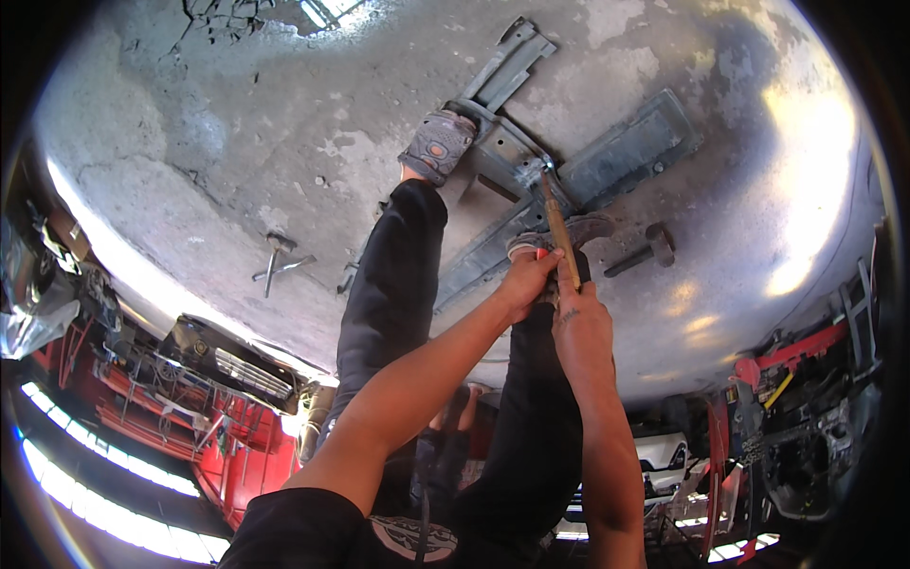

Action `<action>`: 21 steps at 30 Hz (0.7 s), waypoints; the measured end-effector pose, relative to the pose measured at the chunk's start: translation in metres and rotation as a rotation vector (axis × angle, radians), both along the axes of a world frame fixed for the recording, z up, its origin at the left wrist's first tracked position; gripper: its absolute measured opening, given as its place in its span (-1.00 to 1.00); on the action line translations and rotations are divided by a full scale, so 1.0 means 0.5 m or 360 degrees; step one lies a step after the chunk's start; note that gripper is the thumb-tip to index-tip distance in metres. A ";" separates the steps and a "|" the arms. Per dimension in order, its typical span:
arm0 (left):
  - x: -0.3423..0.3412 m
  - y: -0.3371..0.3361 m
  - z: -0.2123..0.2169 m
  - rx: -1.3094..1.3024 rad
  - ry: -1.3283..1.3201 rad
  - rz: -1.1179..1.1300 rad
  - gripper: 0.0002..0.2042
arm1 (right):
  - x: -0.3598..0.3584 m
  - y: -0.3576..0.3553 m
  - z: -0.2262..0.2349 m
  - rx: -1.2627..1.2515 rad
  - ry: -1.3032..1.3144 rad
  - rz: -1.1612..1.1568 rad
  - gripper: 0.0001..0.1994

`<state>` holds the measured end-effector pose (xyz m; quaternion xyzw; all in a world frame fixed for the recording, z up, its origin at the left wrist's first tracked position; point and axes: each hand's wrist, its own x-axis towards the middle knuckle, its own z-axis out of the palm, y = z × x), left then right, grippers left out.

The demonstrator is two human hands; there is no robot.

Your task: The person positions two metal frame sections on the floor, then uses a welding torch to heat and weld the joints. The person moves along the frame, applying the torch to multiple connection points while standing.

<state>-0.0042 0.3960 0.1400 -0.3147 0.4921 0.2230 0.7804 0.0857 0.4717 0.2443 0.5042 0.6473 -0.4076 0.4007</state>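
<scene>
My right hand (580, 315) is closed around the rear of a long tan stick-like tool (557, 223), wooden or brass-coloured. Its darker tip meets a grey metal bracket (517, 152) near a bright spot. Beside the tool's rear end, my left hand (529, 282) is closed, with a small red piece showing by its fingers; what it grips is hidden. The bracket joins long grey metal rails (630, 152) lying on the floor. My left shoe (436, 147) presses against the assembly, and my right shoe (531, 242) is beside the rail below the tip.
A hammer (661, 245) lies right of my right foot. Another hammer (279, 244) rests with a metal tool at left. A flat brown bar (498, 187) sits by the bracket. Car parts (242, 365), red racks and a white vehicle (661, 455) line the lower edges.
</scene>
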 end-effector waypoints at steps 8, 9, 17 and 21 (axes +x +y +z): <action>0.002 -0.003 0.000 0.0039 0.0009 0.0030 -0.61 | -0.001 0.004 0.004 0.0033 0.0071 -0.0100 -0.34; 0.004 -0.004 0.000 0.0048 0.0029 0.0041 -0.61 | 0.000 0.001 0.001 0.0033 0.0044 -0.0116 -0.31; 0.003 -0.005 -0.001 0.0047 0.0002 0.0065 -0.62 | -0.001 0.001 -0.002 -0.0025 -0.0041 -0.0114 -0.24; 0.004 -0.007 -0.002 0.0043 0.0008 0.0104 -0.63 | -0.004 0.003 0.000 -0.0031 -0.0042 -0.0091 -0.23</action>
